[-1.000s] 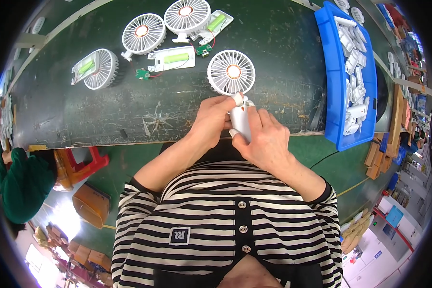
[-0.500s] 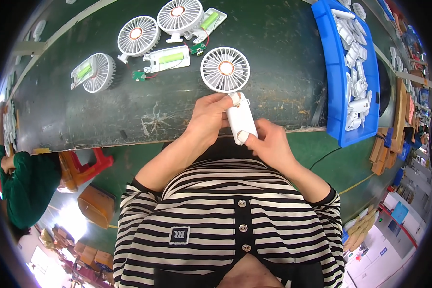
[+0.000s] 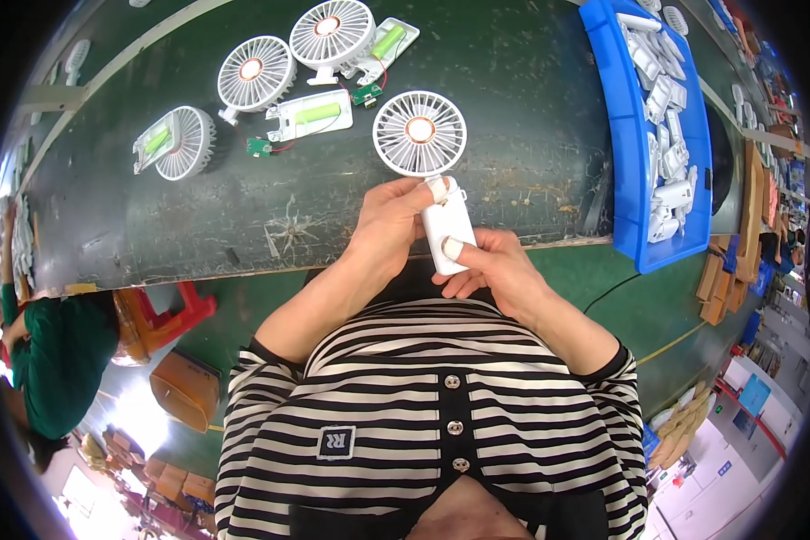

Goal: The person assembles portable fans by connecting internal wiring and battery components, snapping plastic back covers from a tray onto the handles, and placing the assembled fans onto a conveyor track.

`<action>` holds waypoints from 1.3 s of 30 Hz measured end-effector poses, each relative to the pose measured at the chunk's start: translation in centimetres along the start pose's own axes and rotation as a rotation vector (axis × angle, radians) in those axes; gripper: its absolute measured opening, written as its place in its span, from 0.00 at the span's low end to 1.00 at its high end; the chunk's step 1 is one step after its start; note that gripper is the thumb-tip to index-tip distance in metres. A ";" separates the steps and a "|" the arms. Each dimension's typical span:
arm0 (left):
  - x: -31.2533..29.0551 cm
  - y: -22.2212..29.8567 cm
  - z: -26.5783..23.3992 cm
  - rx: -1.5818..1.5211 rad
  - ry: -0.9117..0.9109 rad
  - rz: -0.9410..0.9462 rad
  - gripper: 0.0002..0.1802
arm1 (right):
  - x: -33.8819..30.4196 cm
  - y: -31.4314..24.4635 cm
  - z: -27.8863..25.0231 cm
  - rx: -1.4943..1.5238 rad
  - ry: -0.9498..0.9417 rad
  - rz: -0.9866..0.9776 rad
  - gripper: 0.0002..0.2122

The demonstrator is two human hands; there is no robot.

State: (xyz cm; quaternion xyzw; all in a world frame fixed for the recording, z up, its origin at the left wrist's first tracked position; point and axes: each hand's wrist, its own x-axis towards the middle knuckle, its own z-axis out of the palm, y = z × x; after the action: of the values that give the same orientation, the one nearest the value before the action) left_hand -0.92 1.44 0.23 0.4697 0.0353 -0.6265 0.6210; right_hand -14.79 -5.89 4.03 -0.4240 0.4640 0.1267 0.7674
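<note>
Both the left hand (image 3: 387,225) and the right hand (image 3: 506,272) pinch one white handheld fan (image 3: 450,220) at the centre of the frame, the left thumb on the top of the handle just below the round head, the right thumb on its lower face. Toward the upper left, three other white fans (image 3: 254,76) lie near open casings (image 3: 283,124) with green batteries (image 3: 318,113); at the upper right stands a blue bin (image 3: 630,180) holding white plastic parts (image 3: 670,157).

From here I see fan handle (image 3: 447,219) = smooth plastic, semi-gloss; grille (image 3: 420,131) = ribbed plastic; benchtop (image 3: 522,135) scuffed, rough in spots; bin (image 3: 625,144) = smooth plastic; shirt (image 3: 378,387) = matt cloth w/ shiny metallic-looking btns (image 3: 455,427).
</note>
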 end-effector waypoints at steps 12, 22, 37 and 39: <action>-0.6 -0.3 0.3 -0.013 -0.197 0.046 0.20 | 1.7 0.6 1.1 -0.093 0.172 -0.423 0.14; -0.7 -1.2 0.6 -0.001 -0.274 0.227 0.24 | 1.2 0.1 1.3 -0.244 0.253 -0.508 0.12; -1.8 7.6 0.5 0.051 -0.387 0.125 0.26 | 1.6 -3.9 0.0 -0.170 -0.269 -0.540 0.16; -1.3 12.8 -0.4 0.256 -0.349 0.202 0.26 | 2.3 -5.5 -1.5 -0.440 -0.217 -0.721 0.18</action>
State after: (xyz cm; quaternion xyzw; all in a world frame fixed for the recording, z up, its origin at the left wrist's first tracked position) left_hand 9.35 -0.23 7.73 0.4304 -0.1996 -0.6322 0.6126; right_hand -11.23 -10.83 4.75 -0.6964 0.1649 -0.0095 0.6984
